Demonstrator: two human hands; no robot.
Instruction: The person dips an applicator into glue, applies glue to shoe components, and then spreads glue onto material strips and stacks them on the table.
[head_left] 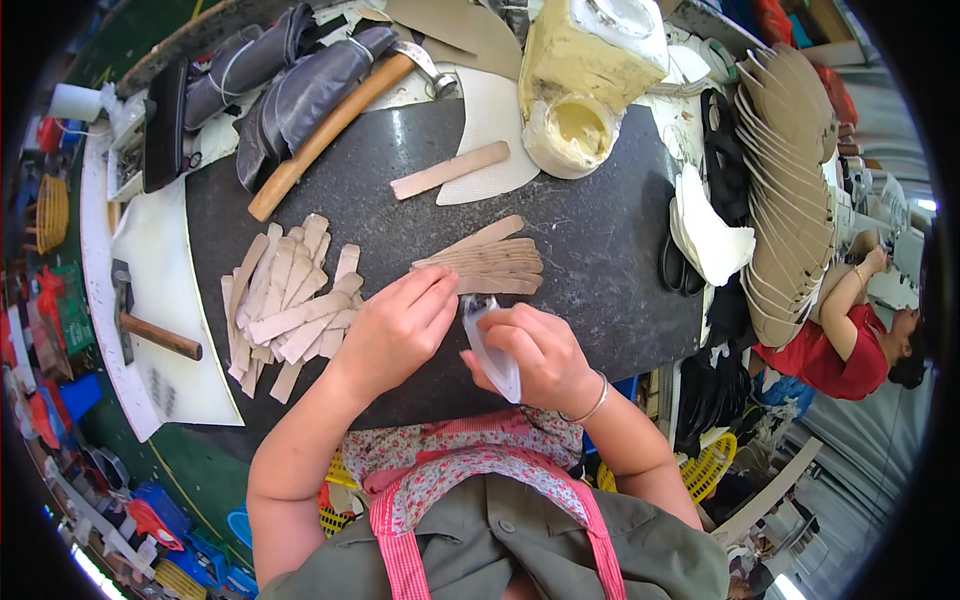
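An overlapping fan of narrow tan strips point(490, 262) lies on the dark work surface in front of me. My left hand point(402, 325) presses its closed fingertips on the left end of the lowest strips. Just below the fan, my right hand point(535, 350) grips a white translucent flat tool point(490, 355); a dark tip points up at the strips, and its exact kind cannot be made out. Left of my left hand is a loose heap of similar strips point(290, 300). One single strip point(450, 170) lies farther away, partly over a whitish curved sheet point(490, 120).
A yellowish, crusted glue container point(580, 70) stands at the back. A hammer point(330, 135) lies back left beside dark wrapped bundles point(320, 80); another hammer point(160, 335) is far left. Stacked tan pieces point(790, 200) and black-handled scissors point(680, 270) are right. A person in red point(850, 350) sits beyond.
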